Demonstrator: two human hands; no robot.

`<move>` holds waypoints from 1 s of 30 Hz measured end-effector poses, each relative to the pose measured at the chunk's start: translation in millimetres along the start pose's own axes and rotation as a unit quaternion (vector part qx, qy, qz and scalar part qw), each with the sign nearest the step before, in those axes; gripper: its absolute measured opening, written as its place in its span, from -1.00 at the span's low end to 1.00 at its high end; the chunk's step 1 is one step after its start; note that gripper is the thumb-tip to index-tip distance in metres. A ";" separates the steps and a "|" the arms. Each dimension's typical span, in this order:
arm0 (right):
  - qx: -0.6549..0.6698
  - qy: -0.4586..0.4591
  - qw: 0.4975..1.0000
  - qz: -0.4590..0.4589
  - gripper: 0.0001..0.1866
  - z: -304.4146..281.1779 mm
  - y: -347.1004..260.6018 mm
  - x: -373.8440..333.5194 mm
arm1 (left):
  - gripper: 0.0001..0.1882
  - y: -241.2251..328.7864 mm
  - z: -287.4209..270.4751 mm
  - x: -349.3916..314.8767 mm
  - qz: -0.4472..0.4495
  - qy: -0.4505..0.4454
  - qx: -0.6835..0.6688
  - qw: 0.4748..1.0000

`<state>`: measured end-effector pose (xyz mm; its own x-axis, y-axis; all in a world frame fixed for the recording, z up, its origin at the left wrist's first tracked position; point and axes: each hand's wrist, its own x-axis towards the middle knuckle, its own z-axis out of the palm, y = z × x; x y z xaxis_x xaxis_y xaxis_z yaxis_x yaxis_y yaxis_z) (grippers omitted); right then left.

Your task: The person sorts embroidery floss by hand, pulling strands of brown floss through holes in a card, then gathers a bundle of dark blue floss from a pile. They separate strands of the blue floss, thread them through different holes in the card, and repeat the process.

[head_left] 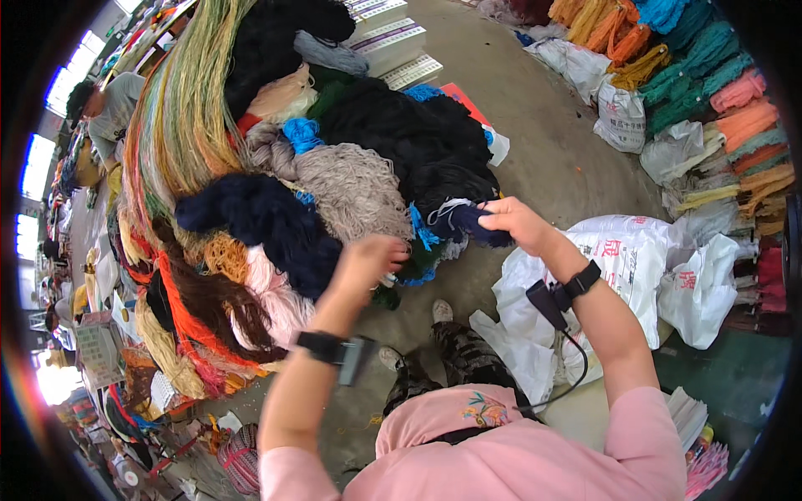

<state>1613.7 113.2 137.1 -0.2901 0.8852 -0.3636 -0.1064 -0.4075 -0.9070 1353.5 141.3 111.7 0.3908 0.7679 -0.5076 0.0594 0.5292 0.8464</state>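
Note:
My right hand [516, 224] is closed around a small dark navy yarn hank [484, 231], held above the near right edge of a yarn pile. A few pale strands [451, 204] stick out at its left side. My left hand [373, 260] hovers at the near edge of a grey yarn bundle [351, 188]; its fingers are bent together, and whatever they may hold is hidden. Bright blue yarn [423, 227] lies between both hands. Behind them spreads a large black yarn heap [409, 138]. Left of my left hand rests a navy yarn bundle [259, 217].
Long multicoloured strands [180, 108] run along the pile's left, with pale pink yarn [280, 288] nearer me. White sacks [622, 250] stand to my right. Coloured skeins [710, 75] line the far right across the concrete floor [551, 142]. White stacked boxes [388, 42] are behind. A person [113, 113] sits far left.

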 end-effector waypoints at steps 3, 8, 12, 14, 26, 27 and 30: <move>-0.107 -0.078 0.991 -0.036 -0.82 23.3 -13.3 3.1 | -0.64 -39.7 62.1 43.8 -0.078 0.002 -0.252 0.965; -0.347 -0.161 0.919 -0.098 -0.79 12.1 -12.8 18.4 | -0.89 -23.5 85.7 84.0 -0.153 0.005 -0.356 0.922; -0.419 0.002 0.876 -0.239 -0.58 -9.3 4.8 63.2 | -0.90 -33.9 73.2 53.8 -0.166 0.075 -0.245 0.952; -0.604 0.031 0.772 -0.195 -0.49 -8.4 21.5 81.5 | -0.89 -30.7 67.8 42.2 -0.122 0.082 -0.137 0.980; -0.629 0.252 0.711 -0.189 -0.65 -62.4 -5.2 179.5 | -0.87 35.9 18.5 -42.1 -0.102 0.067 -0.025 0.992; -0.628 0.254 0.716 -0.166 -0.63 -63.8 -8.1 183.2 | -0.87 37.2 16.3 -46.9 -0.099 0.096 -0.082 0.987; -0.616 0.266 0.722 -0.171 -0.62 -71.2 -0.5 189.6 | -0.85 44.6 3.7 -51.1 -0.097 0.068 -0.030 0.993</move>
<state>1626.4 297.2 53.5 -0.0059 0.9810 0.1938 0.9357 0.0738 -0.3450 1339.6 124.3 176.0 0.2504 0.6890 -0.6801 0.0649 0.6890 0.7219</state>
